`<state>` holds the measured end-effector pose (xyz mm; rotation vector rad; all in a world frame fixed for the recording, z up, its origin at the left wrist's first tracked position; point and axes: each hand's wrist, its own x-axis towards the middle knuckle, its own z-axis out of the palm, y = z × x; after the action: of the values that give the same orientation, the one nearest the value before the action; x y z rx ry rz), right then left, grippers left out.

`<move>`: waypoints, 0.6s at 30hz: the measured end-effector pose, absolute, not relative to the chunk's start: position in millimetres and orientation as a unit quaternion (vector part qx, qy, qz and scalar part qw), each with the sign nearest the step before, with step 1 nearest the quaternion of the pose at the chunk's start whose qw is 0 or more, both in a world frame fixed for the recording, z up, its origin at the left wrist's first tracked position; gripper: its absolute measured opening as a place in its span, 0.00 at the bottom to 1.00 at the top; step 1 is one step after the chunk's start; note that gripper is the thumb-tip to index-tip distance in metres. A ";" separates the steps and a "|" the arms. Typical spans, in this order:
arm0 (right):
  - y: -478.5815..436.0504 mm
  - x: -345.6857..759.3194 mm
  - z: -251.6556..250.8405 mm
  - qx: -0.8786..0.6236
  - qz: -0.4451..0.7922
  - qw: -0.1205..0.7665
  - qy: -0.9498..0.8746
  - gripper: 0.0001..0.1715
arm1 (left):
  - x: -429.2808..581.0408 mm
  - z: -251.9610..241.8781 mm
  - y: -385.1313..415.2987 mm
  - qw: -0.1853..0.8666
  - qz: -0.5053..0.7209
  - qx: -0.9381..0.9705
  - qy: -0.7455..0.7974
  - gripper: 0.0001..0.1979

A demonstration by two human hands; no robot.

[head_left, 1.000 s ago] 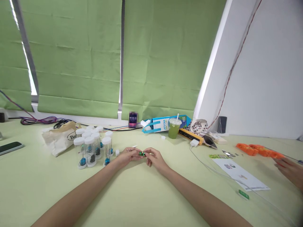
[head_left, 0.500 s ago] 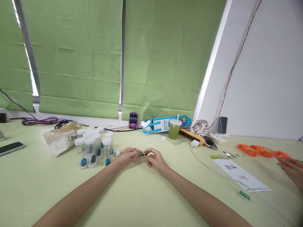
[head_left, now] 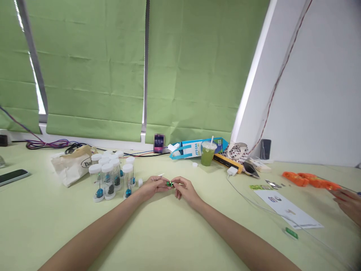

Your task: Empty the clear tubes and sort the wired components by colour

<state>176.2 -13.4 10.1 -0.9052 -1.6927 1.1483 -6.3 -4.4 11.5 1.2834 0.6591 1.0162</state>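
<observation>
A small shiny green piece (head_left: pixel 169 184) sits between the fingertips of both my hands, too small to make out its kind. My left hand (head_left: pixel 152 189) is closed around its left side, and a thin pale stick (head_left: pixel 158 177) pokes out across the fingers. On the other side, my right hand (head_left: pixel 185 191) pinches the piece with thumb and forefinger, the lower fingers curled. Left of my hands stand several clear tubes (head_left: pixel 128 180) with white caps, holding blue and dark balls. A loose white cap (head_left: pixel 140 183) lies beside my left hand.
A paper bag (head_left: pixel 72 167) lies behind the tubes. Further back are a green drink cup (head_left: pixel 208 154), a yellow power strip (head_left: pixel 227 162) and a white charger (head_left: pixel 232 171) with its cable. At right, another person's hand (head_left: pixel 348 205) works by orange parts (head_left: pixel 317 181) near a printed sheet (head_left: pixel 287 209).
My right fingertips have shifted slightly at the green piece; both arms stay in place. At the right, the other person's hand and the nearest orange part have moved a little.
</observation>
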 end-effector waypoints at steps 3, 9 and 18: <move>-11.0 176.1 7.6 -0.361 0.463 0.440 -0.680 0.15 | -6.0 11.4 -4.2 0.634 0.447 0.560 0.292 0.10; -9.0 176.1 6.5 -0.369 0.473 0.445 -0.664 0.16 | -6.1 10.4 -2.7 0.636 0.441 0.564 0.288 0.11; -16.5 177.9 11.6 -0.360 0.460 0.441 -0.682 0.14 | -6.8 9.6 -3.0 0.635 0.451 0.557 0.287 0.09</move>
<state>177.9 -16.5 11.6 -0.8933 -1.6936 1.1415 -6.8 -3.0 9.6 1.2740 0.6551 1.0313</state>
